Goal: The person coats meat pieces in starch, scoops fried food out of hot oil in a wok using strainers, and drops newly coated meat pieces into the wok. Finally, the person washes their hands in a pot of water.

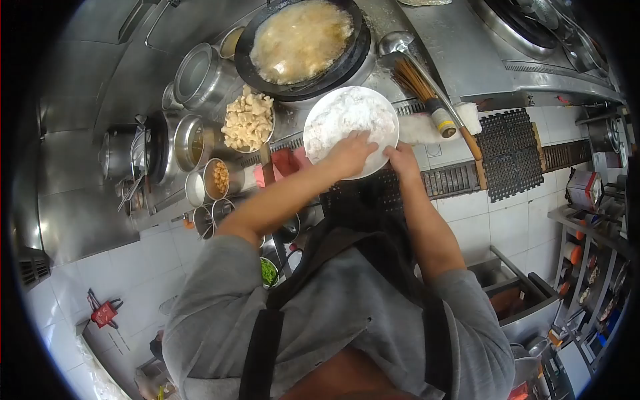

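A white bowl (327,110) of white powder is in front of me, just below the wok. My left hand (351,153) reaches into the bowl over its lower part, its fingertips in the powder; what they hold, if anything, is hidden. My right hand (402,160) grips the bowl's lower right rim. Left of the bowl, pale battered pieces (248,120) are heaped in a container. Above it, a black wok (244,50) holds bubbling, foamy yellow oil (303,40).
A ladle (396,43) and a bristle brush (417,81) lie right of the wok. Metal pots (195,75) and a cup of nuts (218,177) stand at the left. A black mat (512,153) is at the right. Chopped greens (269,272) sit below.
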